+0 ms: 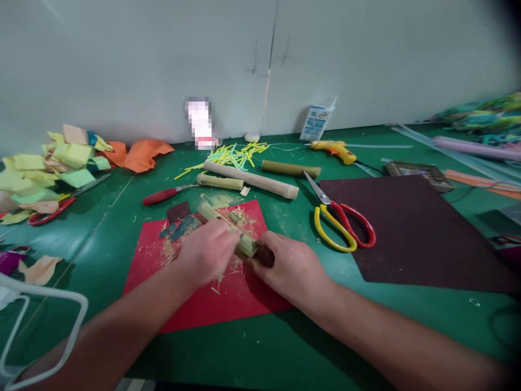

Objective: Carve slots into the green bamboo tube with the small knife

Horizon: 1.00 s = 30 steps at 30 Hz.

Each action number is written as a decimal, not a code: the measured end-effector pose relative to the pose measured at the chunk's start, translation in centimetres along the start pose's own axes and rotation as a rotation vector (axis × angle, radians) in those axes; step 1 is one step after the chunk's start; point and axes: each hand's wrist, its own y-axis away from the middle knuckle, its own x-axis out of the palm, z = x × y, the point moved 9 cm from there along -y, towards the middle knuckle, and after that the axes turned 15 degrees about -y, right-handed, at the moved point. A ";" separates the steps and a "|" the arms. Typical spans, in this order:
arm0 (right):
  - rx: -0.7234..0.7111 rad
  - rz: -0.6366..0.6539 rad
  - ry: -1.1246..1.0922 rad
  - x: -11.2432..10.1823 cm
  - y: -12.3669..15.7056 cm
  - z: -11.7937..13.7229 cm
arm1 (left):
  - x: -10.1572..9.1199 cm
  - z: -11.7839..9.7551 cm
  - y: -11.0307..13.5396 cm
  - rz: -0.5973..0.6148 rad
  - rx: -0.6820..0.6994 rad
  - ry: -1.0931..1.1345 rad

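Left hand (208, 247) clasps bamboo tube (247, 246), right hand (287, 266) brown piece (266, 255) at its end; red sheet (228, 308) below hands presumably catches shavings (167, 251).

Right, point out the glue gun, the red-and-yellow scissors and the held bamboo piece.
Glue gun (334, 149), head view: yellow body.
Red-and-yellow scissors (336, 208), head view: red handle.
Bamboo piece (246, 246), head view: near end.
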 end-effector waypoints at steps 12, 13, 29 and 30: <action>-0.023 0.026 0.037 0.1 0.1 0.2 | -0.1 -0.7 -0.1 0.005 0.006 -0.028; -0.019 0.026 0.032 0.1 0.1 0.2 | 0.1 -1.2 -0.1 0.024 0.044 -0.030; -0.026 0.004 0.022 -0.1 -0.1 0.4 | 0.0 0.2 0.0 -0.037 -0.021 0.012; -0.023 0.004 0.020 -0.1 -0.1 0.4 | 0.2 0.0 0.0 -0.015 0.000 0.022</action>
